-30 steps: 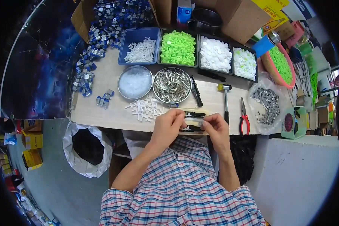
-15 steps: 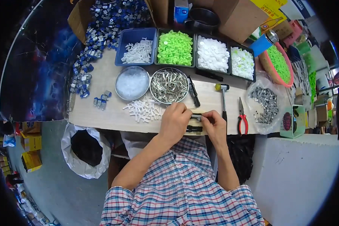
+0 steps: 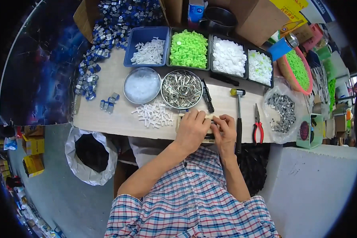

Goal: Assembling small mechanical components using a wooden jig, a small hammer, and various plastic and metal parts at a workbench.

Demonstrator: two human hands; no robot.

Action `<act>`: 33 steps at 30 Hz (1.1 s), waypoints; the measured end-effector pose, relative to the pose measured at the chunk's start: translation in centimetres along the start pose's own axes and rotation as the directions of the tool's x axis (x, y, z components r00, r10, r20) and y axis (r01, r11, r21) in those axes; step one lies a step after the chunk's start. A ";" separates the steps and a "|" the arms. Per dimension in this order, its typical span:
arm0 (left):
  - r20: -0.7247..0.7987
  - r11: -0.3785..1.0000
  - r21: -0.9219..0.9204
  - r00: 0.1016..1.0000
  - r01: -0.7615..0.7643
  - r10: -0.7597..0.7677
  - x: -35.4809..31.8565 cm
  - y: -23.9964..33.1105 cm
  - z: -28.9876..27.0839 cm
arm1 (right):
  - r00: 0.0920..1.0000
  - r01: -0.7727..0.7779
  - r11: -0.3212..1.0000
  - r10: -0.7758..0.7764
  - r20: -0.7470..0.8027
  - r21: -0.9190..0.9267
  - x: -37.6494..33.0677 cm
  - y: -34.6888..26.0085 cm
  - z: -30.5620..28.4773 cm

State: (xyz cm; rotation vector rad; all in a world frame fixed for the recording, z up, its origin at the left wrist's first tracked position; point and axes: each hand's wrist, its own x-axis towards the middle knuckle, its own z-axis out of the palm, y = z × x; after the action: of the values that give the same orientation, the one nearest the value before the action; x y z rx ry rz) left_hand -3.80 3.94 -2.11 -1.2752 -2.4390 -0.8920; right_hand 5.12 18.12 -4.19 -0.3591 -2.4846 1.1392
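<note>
My left hand and my right hand meet at the near edge of the wooden table, over a small wooden block that they mostly cover. Both hands press or pinch a small part on the block; the part itself is too small to make out. Just left of my left hand lies a loose heap of white plastic pieces. A round metal bowl of silver metal parts stands right behind my hands.
A hammer and red-handled pliers lie to the right, beside a clear bag of grey parts. Trays of white and green caps line the back. Blue-and-silver parts are piled at left. A lined bin stands below.
My hands have stayed on the block at the table edge, shifting slightly with the fingers closing in over it. Nothing else on the table has moved.
</note>
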 end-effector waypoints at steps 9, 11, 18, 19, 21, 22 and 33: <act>-0.271 0.927 -0.129 0.887 0.352 -0.375 -3.8 -2.9 -4.2 | 0.964 -0.220 0.938 0.251 -0.089 0.267 -0.3 2.5 -7.0; -0.334 0.857 -0.083 0.796 0.509 -0.505 -6.7 -6.1 -5.8 | 0.951 -0.147 0.981 0.107 -0.289 -0.122 -0.2 5.3 -10.1; -0.277 0.876 0.100 0.858 0.473 -0.432 -10.4 -11.1 -7.3 | 0.945 -0.256 0.749 0.061 -0.321 -0.611 2.2 12.8 -17.6; -0.279 0.876 0.097 0.858 0.472 -0.431 -10.3 -11.2 -7.1 | 0.945 -0.255 0.748 0.058 -0.322 -0.613 2.5 13.1 -17.7; -0.295 0.880 0.096 0.858 0.465 -0.421 -10.1 -11.1 -7.0 | 0.957 -0.282 0.655 0.142 -0.253 -0.701 3.3 13.4 -17.4; -0.299 0.877 0.100 0.855 0.470 -0.424 -10.0 -11.0 -7.0 | 0.959 -0.275 0.659 0.138 -0.247 -0.700 3.4 13.7 -17.4; -0.258 0.839 0.032 0.816 0.543 -0.518 -10.5 -11.3 -7.8 | 0.969 -0.186 0.748 0.032 -0.246 -0.637 6.5 17.3 -17.6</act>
State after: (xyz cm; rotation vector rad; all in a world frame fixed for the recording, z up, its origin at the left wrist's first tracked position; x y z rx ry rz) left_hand -7.25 -12.68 -5.55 -0.3998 -2.6305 -0.9585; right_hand 8.29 43.38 -5.42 -0.7865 -2.6035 0.1788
